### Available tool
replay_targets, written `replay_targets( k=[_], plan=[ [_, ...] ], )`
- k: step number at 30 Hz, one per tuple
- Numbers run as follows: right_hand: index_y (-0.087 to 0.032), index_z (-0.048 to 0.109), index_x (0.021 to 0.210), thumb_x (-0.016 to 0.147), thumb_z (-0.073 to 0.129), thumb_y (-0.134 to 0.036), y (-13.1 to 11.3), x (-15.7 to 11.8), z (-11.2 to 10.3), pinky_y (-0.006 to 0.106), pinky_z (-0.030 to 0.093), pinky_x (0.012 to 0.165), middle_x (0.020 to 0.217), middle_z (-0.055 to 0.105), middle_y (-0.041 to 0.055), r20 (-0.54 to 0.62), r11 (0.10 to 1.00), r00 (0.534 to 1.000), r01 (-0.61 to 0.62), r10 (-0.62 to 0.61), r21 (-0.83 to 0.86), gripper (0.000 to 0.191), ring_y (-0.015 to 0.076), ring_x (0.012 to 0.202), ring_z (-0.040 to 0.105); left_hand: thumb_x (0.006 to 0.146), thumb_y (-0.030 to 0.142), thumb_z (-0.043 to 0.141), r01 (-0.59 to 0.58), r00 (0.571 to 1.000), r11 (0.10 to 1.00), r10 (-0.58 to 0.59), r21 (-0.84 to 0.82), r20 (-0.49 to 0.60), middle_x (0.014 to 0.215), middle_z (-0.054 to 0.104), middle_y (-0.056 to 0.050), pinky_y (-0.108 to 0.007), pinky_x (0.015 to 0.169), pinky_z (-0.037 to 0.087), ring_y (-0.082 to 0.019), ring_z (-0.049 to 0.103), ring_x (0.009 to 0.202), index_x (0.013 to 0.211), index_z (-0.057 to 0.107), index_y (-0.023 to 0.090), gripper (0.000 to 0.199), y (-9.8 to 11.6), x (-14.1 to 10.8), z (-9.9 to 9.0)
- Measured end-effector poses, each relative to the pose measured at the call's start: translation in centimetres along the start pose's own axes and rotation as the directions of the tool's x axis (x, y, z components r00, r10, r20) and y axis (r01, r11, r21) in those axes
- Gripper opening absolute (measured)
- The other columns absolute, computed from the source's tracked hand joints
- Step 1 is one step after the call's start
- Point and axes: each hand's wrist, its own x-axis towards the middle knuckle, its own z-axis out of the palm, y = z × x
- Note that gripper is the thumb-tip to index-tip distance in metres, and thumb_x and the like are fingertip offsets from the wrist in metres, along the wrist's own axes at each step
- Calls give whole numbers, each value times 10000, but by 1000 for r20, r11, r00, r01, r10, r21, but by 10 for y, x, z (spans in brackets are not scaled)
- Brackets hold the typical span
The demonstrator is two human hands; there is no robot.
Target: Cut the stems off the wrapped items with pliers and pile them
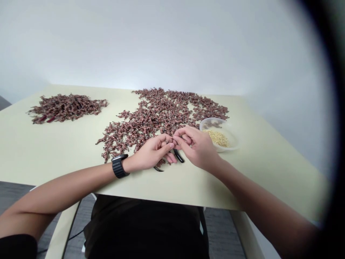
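And look at this: a small reddish-brown piece (172, 141) pinched tight between the fingers (165, 144) of the left hand (151, 153) and right hand (196, 147), both wrists angled inward above the tabletop (54, 154). Two heaps of similar pieces, a far-left heap (66, 108) and a bigger central heap (161, 115); one plastic bowl (222, 138) of pale grains; one black-handled tool (178, 155) right beneath the hands; one watch (119, 166) on the left wrist.

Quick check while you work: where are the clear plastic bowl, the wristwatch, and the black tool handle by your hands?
Clear plastic bowl (215, 119): head view, on the far rim.
Wristwatch (118, 166): head view, on the black link band.
Black tool handle (178, 155): head view, on the middle of the handle's exposed part.
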Motion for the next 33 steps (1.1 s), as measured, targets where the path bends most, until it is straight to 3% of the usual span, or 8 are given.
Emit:
replay_targets(
  k=[5, 22, 30, 33],
  plan=[
    [-222, 645, 929, 970, 581, -234, 3, 1, 0, 305, 399, 638, 726, 585, -2, 27, 1000, 1000, -5, 5, -9, 77, 154, 635, 523, 1007, 471, 583, -17, 1000, 1000, 17, -12, 14, 847, 742, -77, -267, 718, 610, -175, 767, 810, 1076, 532, 151, 331, -2, 1, -1],
    [-227, 651, 925, 980, 577, -265, 3, 0, -1, 300, 395, 630, 664, 520, -17, 36, 1000, 999, 11, -11, -3, 99, 158, 622, 522, 1002, 483, 585, -36, 999, 999, 36, -12, 31, 863, 729, -72, -285, 743, 618, -177, 765, 837, 1065, 525, 156, 338, -3, 1, -2],
    [-230, 654, 1013, 1002, 533, -239, 12, -5, 4, 339, 435, 729, 909, 671, 67, 69, 985, 991, 122, -114, -118, 122, 214, 791, 607, 1037, 502, 503, -68, 998, 997, 68, 30, 11, 941, 739, -100, -302, 788, 596, -185, 753, 884, 1086, 538, 167, 340, -6, -1, -4],
    [-234, 660, 1026, 1019, 509, -259, 15, -6, 5, 358, 459, 792, 946, 686, 84, 90, 977, 988, 141, -128, -159, 153, 237, 868, 627, 1060, 500, 443, -107, 993, 982, 112, 154, -23, 980, 734, -93, -284, 758, 572, -183, 744, 894, 1112, 550, 176, 344, -6, -2, -5]
  ],
)
